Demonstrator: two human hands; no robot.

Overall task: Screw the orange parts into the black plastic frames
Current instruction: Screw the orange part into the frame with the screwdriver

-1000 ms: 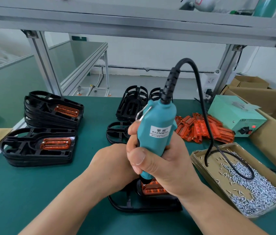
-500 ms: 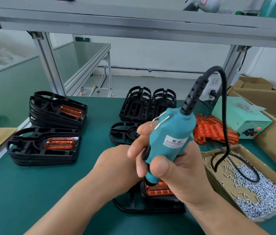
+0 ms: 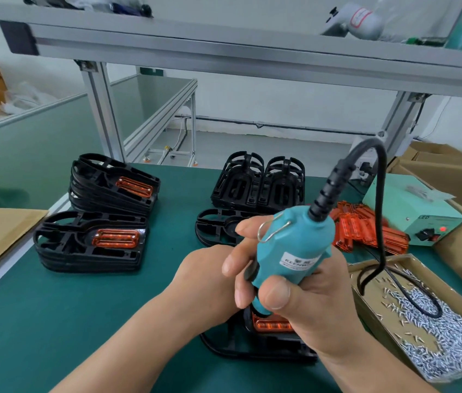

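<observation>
Right grip [image 3: 309, 302], curled round the screwdriver [image 3: 289, 251], should hold it square over the orange part [image 3: 272, 324] while the left grip [image 3: 204, 282], its closure hidden, steadies the black frame [image 3: 224, 347].

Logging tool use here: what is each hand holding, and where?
Right hand grips the teal screwdriver around its lower body. Left hand sits at the black frame, fingers hidden; its hold cannot be told.
</observation>
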